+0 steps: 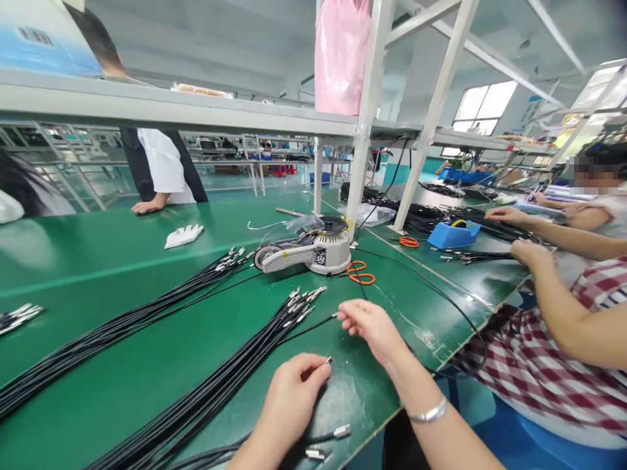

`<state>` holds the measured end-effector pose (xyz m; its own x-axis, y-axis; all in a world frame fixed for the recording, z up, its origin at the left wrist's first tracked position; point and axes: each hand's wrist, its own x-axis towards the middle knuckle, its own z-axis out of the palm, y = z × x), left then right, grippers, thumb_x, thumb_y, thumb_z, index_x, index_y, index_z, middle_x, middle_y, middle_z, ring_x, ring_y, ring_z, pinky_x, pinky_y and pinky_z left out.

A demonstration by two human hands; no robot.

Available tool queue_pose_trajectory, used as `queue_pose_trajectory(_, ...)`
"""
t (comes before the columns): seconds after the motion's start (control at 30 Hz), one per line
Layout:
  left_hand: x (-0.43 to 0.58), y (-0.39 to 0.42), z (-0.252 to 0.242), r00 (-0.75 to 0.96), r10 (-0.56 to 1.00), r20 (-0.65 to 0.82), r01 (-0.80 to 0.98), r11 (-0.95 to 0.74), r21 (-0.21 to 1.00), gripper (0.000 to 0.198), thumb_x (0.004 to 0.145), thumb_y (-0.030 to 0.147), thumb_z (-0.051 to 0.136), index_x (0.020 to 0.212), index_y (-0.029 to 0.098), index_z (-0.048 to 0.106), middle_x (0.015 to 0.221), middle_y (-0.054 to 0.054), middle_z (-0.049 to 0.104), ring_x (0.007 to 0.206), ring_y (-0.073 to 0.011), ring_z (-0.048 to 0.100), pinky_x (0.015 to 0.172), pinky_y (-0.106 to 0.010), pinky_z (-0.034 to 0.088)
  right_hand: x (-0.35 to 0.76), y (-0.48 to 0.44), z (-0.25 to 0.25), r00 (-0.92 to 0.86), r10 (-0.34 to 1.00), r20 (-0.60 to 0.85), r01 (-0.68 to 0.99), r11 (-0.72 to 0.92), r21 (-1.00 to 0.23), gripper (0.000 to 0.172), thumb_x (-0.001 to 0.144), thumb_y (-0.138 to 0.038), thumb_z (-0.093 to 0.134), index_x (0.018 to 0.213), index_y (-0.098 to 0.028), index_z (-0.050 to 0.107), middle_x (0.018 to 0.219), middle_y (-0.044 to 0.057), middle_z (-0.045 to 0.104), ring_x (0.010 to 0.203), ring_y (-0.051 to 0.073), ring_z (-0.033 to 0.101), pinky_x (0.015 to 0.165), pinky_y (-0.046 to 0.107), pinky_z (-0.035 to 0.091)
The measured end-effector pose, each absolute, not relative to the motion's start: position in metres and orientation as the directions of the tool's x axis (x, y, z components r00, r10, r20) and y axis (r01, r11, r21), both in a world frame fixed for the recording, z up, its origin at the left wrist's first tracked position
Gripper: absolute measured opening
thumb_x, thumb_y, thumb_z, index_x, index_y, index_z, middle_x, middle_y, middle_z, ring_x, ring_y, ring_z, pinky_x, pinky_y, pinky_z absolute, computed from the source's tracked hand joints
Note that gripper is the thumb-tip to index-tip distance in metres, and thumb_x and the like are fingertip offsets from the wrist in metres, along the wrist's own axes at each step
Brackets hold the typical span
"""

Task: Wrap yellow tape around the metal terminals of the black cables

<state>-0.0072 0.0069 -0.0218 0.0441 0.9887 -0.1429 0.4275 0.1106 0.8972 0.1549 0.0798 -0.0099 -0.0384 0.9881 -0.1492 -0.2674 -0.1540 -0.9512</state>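
Observation:
My left hand (pixel 296 388) pinches a small metal-tipped connector (pixel 329 360) between thumb and forefinger, low over the green table (pixel 225 326). Up and to the right, the fingers of my right hand (pixel 369 324) are closed together beside the metal tip of a black cable (pixel 313 326); what they hold, if anything, is hidden. A bundle of black cables (pixel 230 372) with silver ends lies left of my hands. Nearer the front edge are more cable ends (pixel 341 431), partly behind my left wrist.
A round grey dispenser (pixel 330 251) stands behind the cables, with orange-handled scissors (pixel 361 277) beside it. Another cable bundle (pixel 147 313) and a white glove (pixel 183 236) lie left. At right, a co-worker's hands (pixel 533 253) handle cables near a blue tape holder (pixel 453 235).

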Motion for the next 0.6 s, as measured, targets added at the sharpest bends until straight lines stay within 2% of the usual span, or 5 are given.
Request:
queue_pose_trajectory(0.13, -0.007, 0.005, -0.02, -0.003, 0.99, -0.138, 0.482, 0.123, 0.867, 0.026, 0.076, 0.039, 0.052, 0.07, 0.019, 0.066, 0.077, -0.003, 0.069, 0.076, -0.0203, 0.06, 0.072, -0.03, 0.042, 0.156, 0.148, 0.022, 0.117, 0.979, -0.167, -0.343, -0.118, -0.932, 0.01, 0.076, -0.022, 0.068, 0.073, -0.013, 0.066, 0.07, 0.003, 0.07, 0.053, 0.006, 0.058, 0.047, 0.014, 0.043)
queue_pose_trajectory(0.33, -0.008, 0.002, -0.024, 0.018, 0.993, -0.12, 0.464, 0.098, 0.88, 0.028, 0.08, 0.04, 0.047, 0.074, 0.018, 0.064, 0.079, -0.003, 0.068, 0.079, -0.0203, 0.06, 0.075, -0.029, 0.042, 0.111, 0.217, 0.052, 0.092, 0.939, -0.332, -0.43, -0.264, -0.864, 0.032, 0.086, -0.041, 0.059, 0.077, -0.01, 0.062, 0.073, 0.006, 0.066, 0.056, 0.009, 0.06, 0.045, 0.018, 0.046)
queue_pose_trajectory(0.5, -0.009, 0.003, -0.027, 0.031, 0.994, -0.1, 0.47, 0.074, 0.879, 0.029, 0.081, 0.039, 0.045, 0.076, 0.019, 0.065, 0.081, -0.004, 0.068, 0.08, -0.0197, 0.061, 0.074, -0.028, 0.043, 0.086, 0.236, 0.058, 0.069, 0.921, -0.384, -0.472, -0.309, -0.826, 0.027, 0.091, -0.032, 0.054, 0.112, -0.015, 0.057, 0.107, 0.007, 0.062, 0.086, 0.017, 0.063, 0.072, 0.035, 0.054)
queue_pose_trajectory(0.6, -0.008, 0.002, -0.024, 0.019, 0.995, -0.094, 0.476, 0.074, 0.877, 0.027, 0.08, 0.037, 0.046, 0.075, 0.019, 0.066, 0.08, -0.004, 0.068, 0.079, -0.0198, 0.061, 0.074, -0.028, 0.044, 0.085, 0.235, 0.055, 0.081, 0.931, -0.355, -0.474, -0.277, -0.836, 0.031, 0.091, -0.03, 0.055, 0.117, -0.016, 0.055, 0.116, 0.009, 0.059, 0.096, 0.021, 0.061, 0.08, 0.041, 0.053)
